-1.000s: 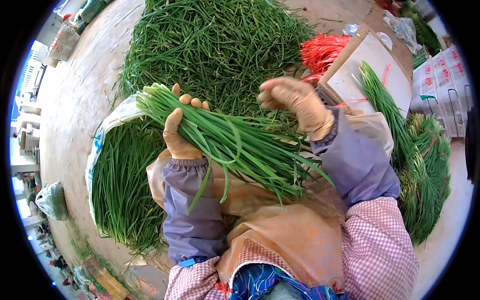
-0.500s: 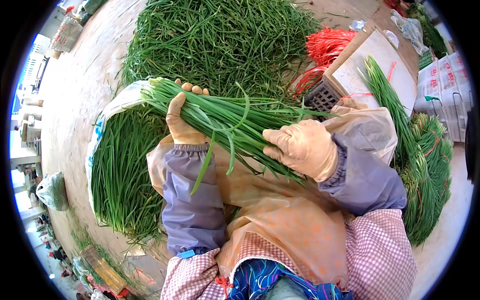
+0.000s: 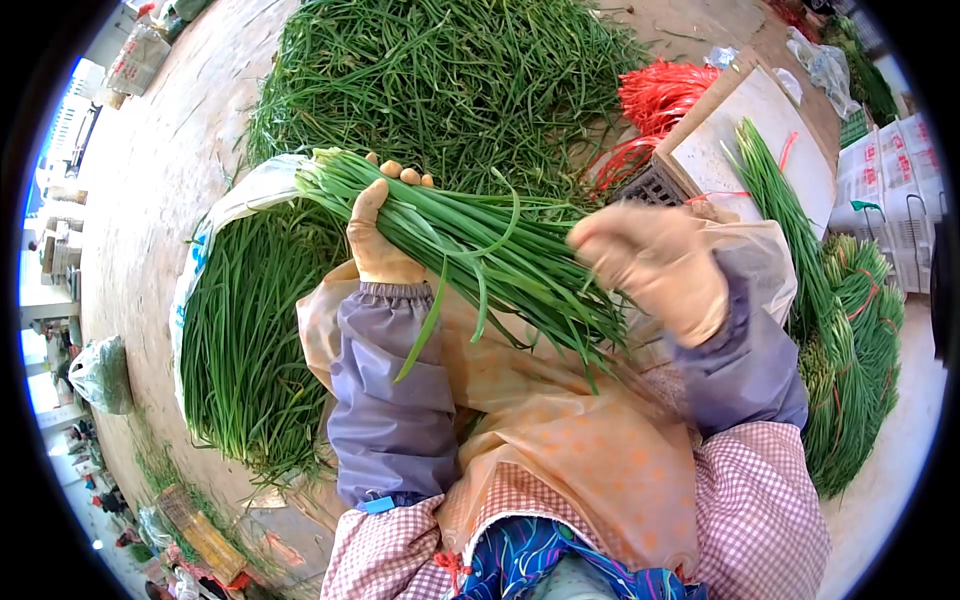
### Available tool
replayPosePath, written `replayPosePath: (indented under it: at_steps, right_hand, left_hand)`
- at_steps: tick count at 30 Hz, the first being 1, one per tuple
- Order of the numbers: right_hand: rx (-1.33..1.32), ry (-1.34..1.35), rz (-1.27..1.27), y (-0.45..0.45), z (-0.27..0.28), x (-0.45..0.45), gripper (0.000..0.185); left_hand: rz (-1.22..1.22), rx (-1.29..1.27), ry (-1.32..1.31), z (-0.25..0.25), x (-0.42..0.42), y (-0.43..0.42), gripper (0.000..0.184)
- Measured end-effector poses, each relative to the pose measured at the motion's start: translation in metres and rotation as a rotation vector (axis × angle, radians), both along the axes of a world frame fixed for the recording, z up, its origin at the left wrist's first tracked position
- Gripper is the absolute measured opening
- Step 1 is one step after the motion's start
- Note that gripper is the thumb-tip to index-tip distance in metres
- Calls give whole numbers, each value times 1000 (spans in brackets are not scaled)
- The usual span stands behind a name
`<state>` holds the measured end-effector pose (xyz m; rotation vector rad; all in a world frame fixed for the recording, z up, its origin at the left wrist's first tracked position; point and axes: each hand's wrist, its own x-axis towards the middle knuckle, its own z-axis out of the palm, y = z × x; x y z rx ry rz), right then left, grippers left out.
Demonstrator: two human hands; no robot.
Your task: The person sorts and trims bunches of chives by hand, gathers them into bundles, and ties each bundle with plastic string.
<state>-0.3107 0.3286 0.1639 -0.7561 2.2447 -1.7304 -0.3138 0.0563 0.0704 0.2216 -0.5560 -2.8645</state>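
My left hand, in a tan glove, is wrapped round a thick bunch of garlic chives near its pale cut ends. The bunch slants across above my lap, its leaf tips spreading down to the right, with a few loose leaves curling off it. Just right of those leaves is my gloved right hand. Motion blurs its fingers, and I cannot make out whether they still touch the leaves. An orange-tinted plastic apron covers my lap.
Left of me lie more chives in a white plastic wrapper. Beyond is a big heap of loose leaves. Red ties lie beside a white board bearing some chives. Tied bundles and white crates stand right.
My right hand has come off the middle of the bunch, moving right and slightly up. The leaf ends now hang looser and lower. My left hand keeps its grip, shifted slightly right.
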Motion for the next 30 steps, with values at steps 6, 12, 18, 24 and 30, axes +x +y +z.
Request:
replayPosePath:
  at_steps: [6,12,18,24,30]
  right_hand:
    - [211,263,57,-33,-32,16,13]
    - [-175,-163,-153,-4,4,4,9]
    - [381,640,292,-52,-23,28,38]
    - [18,418,439,-47,-23,40,12]
    - [914,713,444,2,52,23,22]
  left_hand:
    - [34,-29,5,-3,0,-1,46]
    - [43,-13,51,-3,-2,0,48]
    - [17,-67,51,-4,-2,4,51]
    - [-33,-94,151,3,0,2,59]
    - [-103,30,257,-5,-4,-6,56]
